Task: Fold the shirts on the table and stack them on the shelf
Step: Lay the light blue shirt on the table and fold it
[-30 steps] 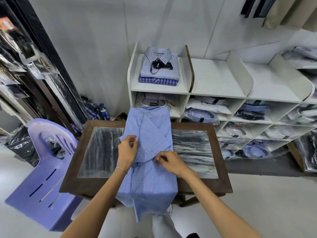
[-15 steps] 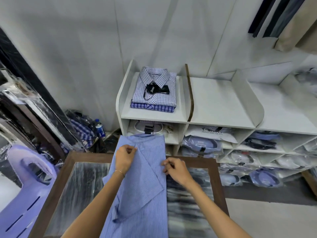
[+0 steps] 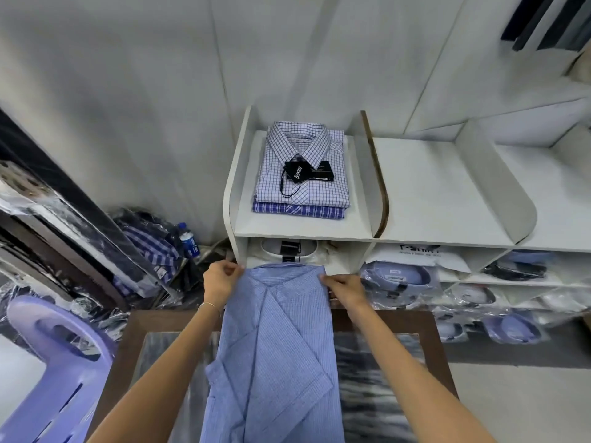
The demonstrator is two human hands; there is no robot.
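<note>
A dark wood-framed counter with a streaked glass top carried a pale blue shirt laid lengthwise down its middle. Behind it, the white shelf held two folded checked shirts stacked in its leftmost top bay; the lower cubbies held what looked like bagged shirts.

Two bare forearms, sleeveless in view, a thin bracelet at the left wrist.

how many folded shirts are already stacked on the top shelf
2: a white checked shirt with a black tag on top, and a blue striped shirt directly under it, in the top shelf's leftmost compartment. More could be hidden between.
</note>
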